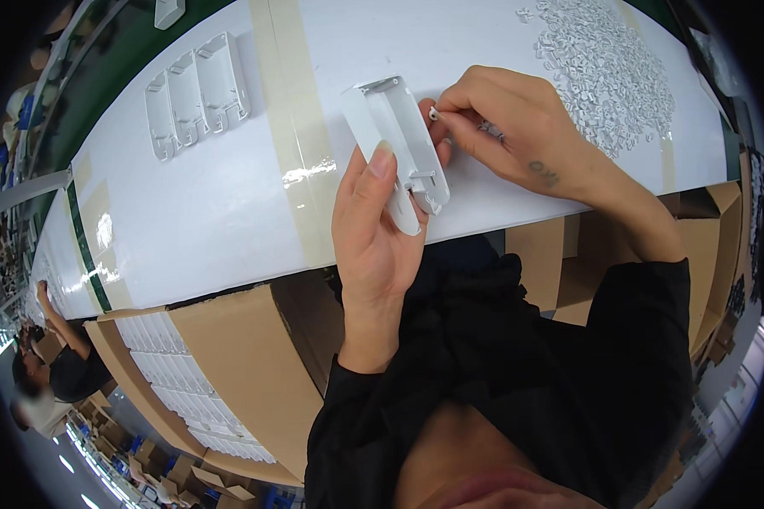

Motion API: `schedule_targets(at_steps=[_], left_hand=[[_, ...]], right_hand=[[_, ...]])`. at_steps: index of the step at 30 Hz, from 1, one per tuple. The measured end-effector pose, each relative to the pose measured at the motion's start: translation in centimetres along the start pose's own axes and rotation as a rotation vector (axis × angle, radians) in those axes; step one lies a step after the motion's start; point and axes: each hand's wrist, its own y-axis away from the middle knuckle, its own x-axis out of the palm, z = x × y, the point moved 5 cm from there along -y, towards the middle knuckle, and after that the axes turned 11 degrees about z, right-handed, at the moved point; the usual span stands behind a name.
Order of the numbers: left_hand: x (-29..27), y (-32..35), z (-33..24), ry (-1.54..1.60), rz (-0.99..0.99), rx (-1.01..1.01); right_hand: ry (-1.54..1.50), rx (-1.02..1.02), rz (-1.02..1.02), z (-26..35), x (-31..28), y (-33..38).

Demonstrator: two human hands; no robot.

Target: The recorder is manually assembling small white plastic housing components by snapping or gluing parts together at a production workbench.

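My left hand [373,229] grips 1 white plastic housing [399,144] by its long edges; it looks light and stiff. My right hand [509,136] pinches 1 tiny white clip [434,111] at its rim.

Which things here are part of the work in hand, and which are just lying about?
In use:
- white plastic housing, gripped by the left hand
- small white clip, pinched by the right hand
- heap of small white clips, beside the right hand

Lying about:
- three white housings in a row on the table
- cardboard box of white housings under the table edge
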Motion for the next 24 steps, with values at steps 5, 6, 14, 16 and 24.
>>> schedule_targets(at_steps=[5,6,14,16,24], left_hand=[[-0.2,0.2,-0.2,-0.075,-0.012,-0.016],[-0.3,0.2,-0.2,-0.097,-0.010,-0.024],[-0.6,0.1,-1.4,0.004,-0.108,0.048],[-0.5,0.1,-1.5,0.046,-0.090,0.059],[-0.6,-0.1,-1.4,0.112,-0.014,0.057]], right_hand=[[0.042,-0.004,-0.056,0.2,0.7,0.0],[0.035,0.005,-0.066,0.2,0.7,0.0],[-0.762,0.406,0.072,2.8,2.6,0.4],[-0.948,0.503,0.117,3.5,3.5,0.6],[-0.836,0.293,0.065,3.2,3.9,0.8]])
